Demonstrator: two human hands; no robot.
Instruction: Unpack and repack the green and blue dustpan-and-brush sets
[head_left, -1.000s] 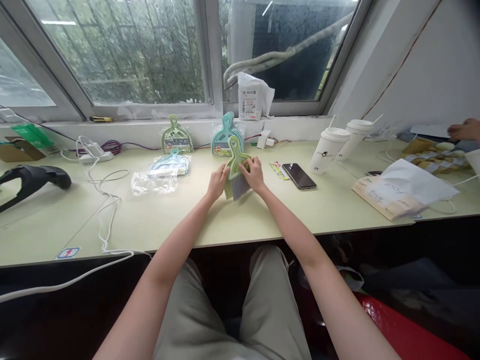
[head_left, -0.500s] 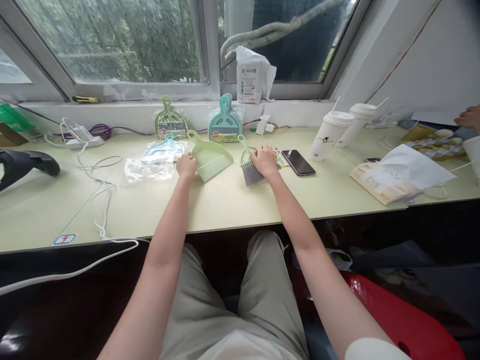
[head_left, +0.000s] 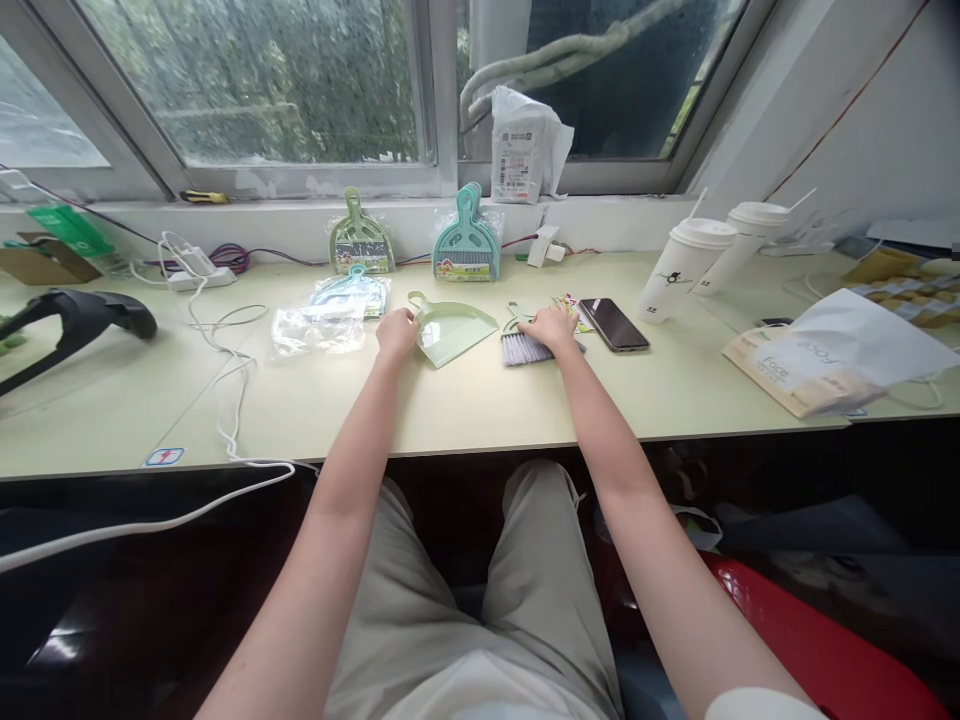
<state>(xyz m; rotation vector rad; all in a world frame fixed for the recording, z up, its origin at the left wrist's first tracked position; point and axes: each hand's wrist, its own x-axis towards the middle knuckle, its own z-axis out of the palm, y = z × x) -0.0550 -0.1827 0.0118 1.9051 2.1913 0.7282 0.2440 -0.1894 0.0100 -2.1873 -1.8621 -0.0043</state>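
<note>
A light green dustpan (head_left: 456, 332) lies on the table, its handle toward the window. My left hand (head_left: 397, 330) is closed on its left edge. To the right, a small green brush (head_left: 525, 348) with grey bristles rests on the tabletop. My right hand (head_left: 551, 328) lies over the brush's right part, fingers bent round it. Behind the dustpan stand a wrapped green dustpan set (head_left: 360, 240) and a wrapped teal one (head_left: 466, 240). A wrapped blue set (head_left: 349, 292) lies flat beside a clear plastic bag (head_left: 315, 332).
A phone (head_left: 615, 325) and two white cups, the nearer one (head_left: 679, 270) with a straw, are right of my right hand. Farther right lies a paper bag (head_left: 795, 370). White cables (head_left: 238, 400) and a black curved object (head_left: 82, 310) are at left.
The dustpan now lies flatter on the table. The brush has turned, with its bristles toward me and its handle lower. The camera view has shifted slightly left.
</note>
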